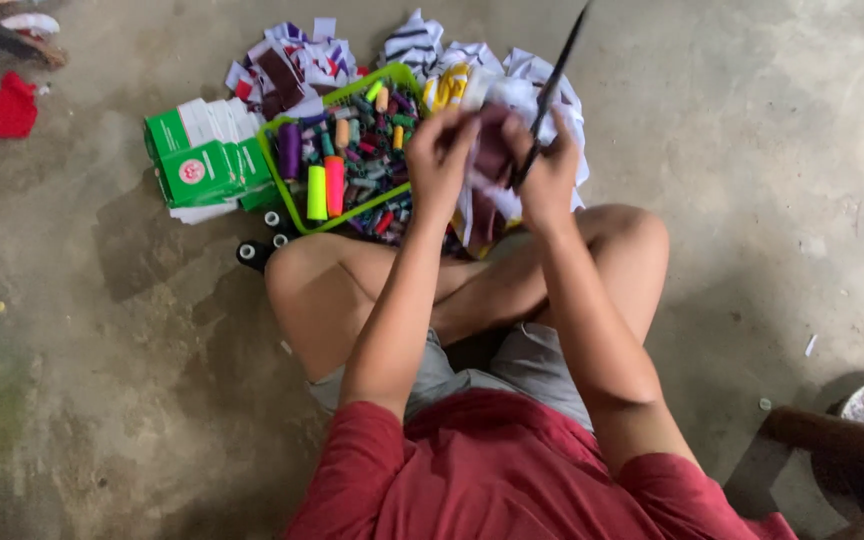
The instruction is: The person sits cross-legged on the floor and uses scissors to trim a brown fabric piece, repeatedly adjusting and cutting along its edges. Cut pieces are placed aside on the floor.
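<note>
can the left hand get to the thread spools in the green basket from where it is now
Probably yes: the left hand sits just beside the green basket, nothing between, though it grips a cloth piece.

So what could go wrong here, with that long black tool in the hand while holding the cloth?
1. The right hand holds a long, thin black tool right beside the left hand; a slip could jab the fingers.
2. Both hands work the cloth piece just above the green basket crowded with thread spools; a knock could tip some out.
3. Loose black spools lie against the knee and may roll off across the floor.
</note>
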